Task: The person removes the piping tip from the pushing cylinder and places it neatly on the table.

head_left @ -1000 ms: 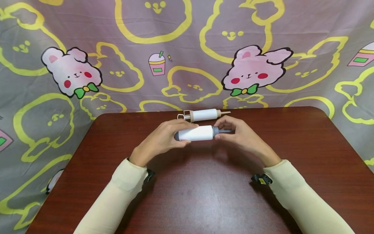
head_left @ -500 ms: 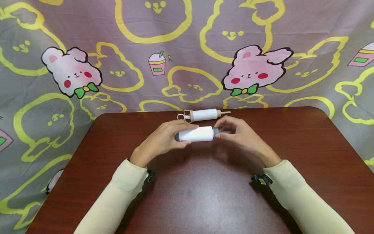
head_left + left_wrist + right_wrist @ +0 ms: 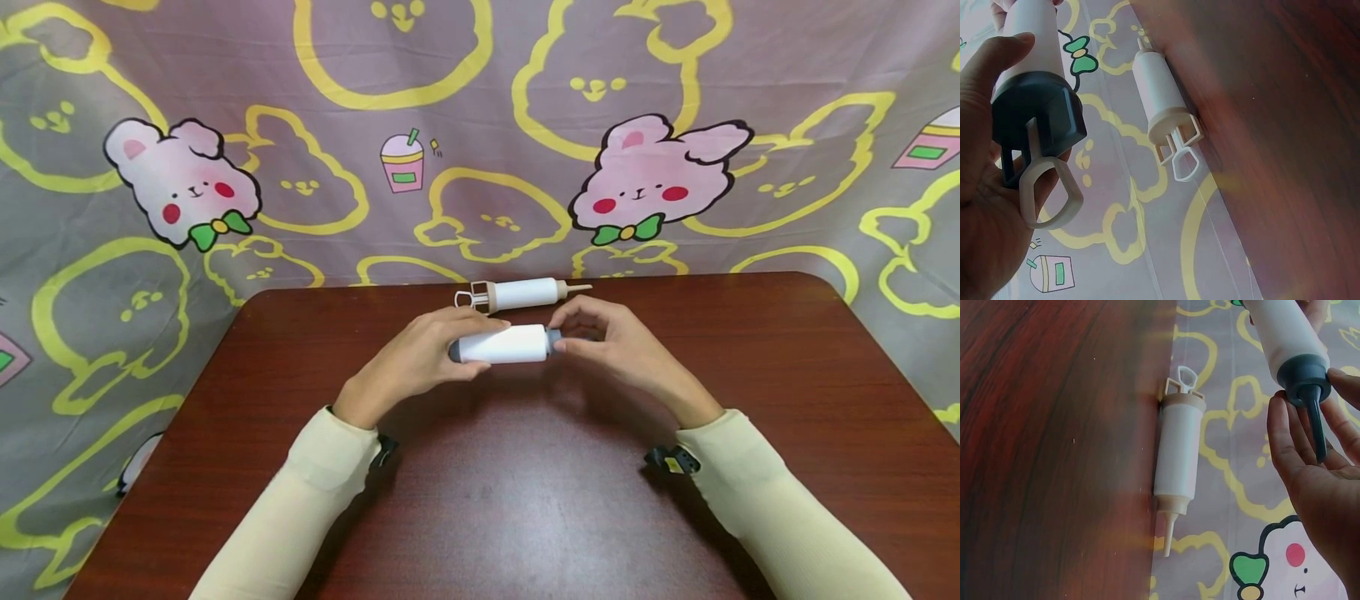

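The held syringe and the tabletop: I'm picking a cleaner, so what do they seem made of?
The held syringe looks like smooth, satin plastic, judging by the even white barrel and dark nozzle, which appears moulded. The tabletop could be varnished wood or printed laminate: dark red grain shows, with a soft sheen; which is unclear.

Head view: from above the near side of the table, facing forward and down to the patterned cloth; farthest off. Left wrist view: close, facing the ring-handle end of the grey-ended syringe. Right wrist view: close, facing its nozzle end. Both wrist views share the beige-ended syringe; table edge runs steeply, table at frame right and left respectively.
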The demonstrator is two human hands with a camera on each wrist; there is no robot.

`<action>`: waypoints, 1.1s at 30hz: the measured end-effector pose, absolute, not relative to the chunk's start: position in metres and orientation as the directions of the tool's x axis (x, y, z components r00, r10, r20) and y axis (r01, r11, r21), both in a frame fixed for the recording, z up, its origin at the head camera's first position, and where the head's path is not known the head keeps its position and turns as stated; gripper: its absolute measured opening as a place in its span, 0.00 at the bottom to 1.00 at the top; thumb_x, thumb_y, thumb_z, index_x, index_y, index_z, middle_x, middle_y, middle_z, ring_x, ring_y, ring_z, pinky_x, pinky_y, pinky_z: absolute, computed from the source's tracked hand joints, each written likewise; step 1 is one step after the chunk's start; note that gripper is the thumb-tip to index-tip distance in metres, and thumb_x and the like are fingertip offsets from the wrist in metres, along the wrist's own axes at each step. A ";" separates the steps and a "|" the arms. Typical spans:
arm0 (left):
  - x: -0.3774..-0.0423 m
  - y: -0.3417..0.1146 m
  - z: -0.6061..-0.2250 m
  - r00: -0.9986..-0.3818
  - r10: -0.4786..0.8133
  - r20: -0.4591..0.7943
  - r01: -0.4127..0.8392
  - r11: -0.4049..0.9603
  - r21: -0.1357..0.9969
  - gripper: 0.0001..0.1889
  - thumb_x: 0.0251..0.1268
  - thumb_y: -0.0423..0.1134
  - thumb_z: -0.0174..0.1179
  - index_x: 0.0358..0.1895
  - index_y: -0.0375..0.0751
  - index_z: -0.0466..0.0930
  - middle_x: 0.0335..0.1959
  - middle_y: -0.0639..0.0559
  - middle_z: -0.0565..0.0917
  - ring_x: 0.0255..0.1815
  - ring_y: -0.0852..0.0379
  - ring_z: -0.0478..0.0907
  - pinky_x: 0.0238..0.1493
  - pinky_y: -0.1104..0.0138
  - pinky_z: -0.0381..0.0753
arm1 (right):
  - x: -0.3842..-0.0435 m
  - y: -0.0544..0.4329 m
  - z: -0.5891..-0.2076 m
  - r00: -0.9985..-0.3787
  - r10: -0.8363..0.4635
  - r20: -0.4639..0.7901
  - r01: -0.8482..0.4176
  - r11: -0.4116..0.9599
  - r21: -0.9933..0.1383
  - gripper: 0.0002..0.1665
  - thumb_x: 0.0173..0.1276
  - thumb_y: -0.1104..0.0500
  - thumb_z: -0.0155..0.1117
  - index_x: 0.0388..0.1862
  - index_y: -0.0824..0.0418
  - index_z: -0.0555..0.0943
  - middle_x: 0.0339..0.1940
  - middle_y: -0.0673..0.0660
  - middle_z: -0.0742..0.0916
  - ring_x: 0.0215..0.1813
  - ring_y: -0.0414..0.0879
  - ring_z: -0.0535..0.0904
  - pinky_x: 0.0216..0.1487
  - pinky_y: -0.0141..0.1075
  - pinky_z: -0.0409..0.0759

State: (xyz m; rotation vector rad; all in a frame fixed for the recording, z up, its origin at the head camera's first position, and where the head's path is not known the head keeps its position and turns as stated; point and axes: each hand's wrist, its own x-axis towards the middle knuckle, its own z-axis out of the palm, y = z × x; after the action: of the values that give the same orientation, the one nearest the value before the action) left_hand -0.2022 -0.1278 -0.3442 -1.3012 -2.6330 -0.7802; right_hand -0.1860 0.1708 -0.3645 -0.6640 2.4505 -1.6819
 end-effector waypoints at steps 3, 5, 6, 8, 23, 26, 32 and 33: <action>-0.202 -0.128 -0.344 -0.622 0.716 0.316 0.774 0.500 0.389 0.26 0.61 0.36 0.76 0.65 0.46 0.85 0.56 0.50 0.88 0.53 0.55 0.83 0.55 0.58 0.84 | -0.185 0.171 -0.364 -0.902 -0.399 0.165 -0.297 0.295 -0.908 0.13 0.71 0.63 0.72 0.52 0.62 0.82 0.50 0.60 0.87 0.52 0.50 0.86 0.54 0.32 0.83; -0.202 -0.128 -0.344 -0.619 0.717 0.321 0.778 0.502 0.378 0.26 0.61 0.37 0.76 0.65 0.46 0.85 0.56 0.50 0.88 0.53 0.56 0.83 0.55 0.58 0.84 | -0.185 0.171 -0.364 -0.903 -0.398 0.162 -0.295 0.300 -0.907 0.13 0.71 0.62 0.72 0.53 0.62 0.82 0.51 0.60 0.87 0.52 0.50 0.85 0.55 0.32 0.83; -0.201 -0.128 -0.344 -0.617 0.718 0.322 0.780 0.503 0.373 0.26 0.62 0.37 0.76 0.65 0.46 0.84 0.56 0.51 0.88 0.53 0.56 0.83 0.55 0.58 0.84 | -0.185 0.171 -0.364 -0.904 -0.397 0.160 -0.293 0.302 -0.907 0.14 0.71 0.62 0.72 0.53 0.62 0.82 0.51 0.59 0.86 0.53 0.50 0.85 0.55 0.32 0.83; -0.200 -0.128 -0.343 -0.614 0.720 0.324 0.783 0.506 0.361 0.27 0.62 0.37 0.76 0.65 0.46 0.84 0.56 0.51 0.88 0.53 0.56 0.83 0.55 0.58 0.84 | -0.184 0.171 -0.365 -0.905 -0.396 0.155 -0.290 0.308 -0.906 0.14 0.71 0.62 0.72 0.53 0.61 0.82 0.51 0.59 0.86 0.53 0.51 0.85 0.55 0.32 0.83; -0.197 -0.127 -0.340 -0.624 0.709 0.328 0.775 0.508 0.376 0.27 0.62 0.38 0.76 0.66 0.46 0.84 0.57 0.49 0.88 0.55 0.55 0.83 0.56 0.58 0.84 | -0.184 0.173 -0.367 -0.901 -0.414 0.129 -0.275 0.315 -0.908 0.19 0.68 0.63 0.75 0.56 0.61 0.81 0.49 0.60 0.88 0.49 0.50 0.85 0.49 0.34 0.83; -0.197 -0.127 -0.339 -0.626 0.707 0.329 0.772 0.506 0.384 0.27 0.62 0.38 0.76 0.66 0.46 0.84 0.57 0.50 0.87 0.56 0.54 0.83 0.57 0.57 0.83 | -0.184 0.173 -0.367 -0.899 -0.417 0.133 -0.279 0.312 -0.908 0.19 0.68 0.64 0.75 0.56 0.61 0.81 0.49 0.60 0.88 0.49 0.48 0.84 0.48 0.33 0.83; -0.196 -0.127 -0.339 -0.628 0.705 0.329 0.772 0.510 0.380 0.26 0.62 0.38 0.76 0.65 0.46 0.84 0.57 0.50 0.88 0.56 0.54 0.83 0.58 0.57 0.83 | -0.185 0.173 -0.368 -0.896 -0.424 0.136 -0.280 0.300 -0.912 0.19 0.67 0.64 0.75 0.56 0.61 0.81 0.48 0.60 0.89 0.48 0.48 0.85 0.49 0.33 0.83; -0.196 -0.127 -0.339 -0.630 0.704 0.328 0.770 0.511 0.381 0.26 0.62 0.38 0.76 0.65 0.46 0.84 0.57 0.50 0.88 0.56 0.54 0.83 0.58 0.57 0.84 | -0.185 0.174 -0.368 -0.894 -0.426 0.137 -0.283 0.300 -0.911 0.19 0.67 0.64 0.75 0.56 0.60 0.81 0.48 0.60 0.89 0.48 0.48 0.85 0.49 0.33 0.83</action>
State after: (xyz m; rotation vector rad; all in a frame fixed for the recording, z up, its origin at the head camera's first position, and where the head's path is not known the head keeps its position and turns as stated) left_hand -0.1960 -0.1266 -0.3389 -1.2829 -2.6150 -0.7597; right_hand -0.1846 0.1735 -0.3682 -0.6648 2.4253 -1.6563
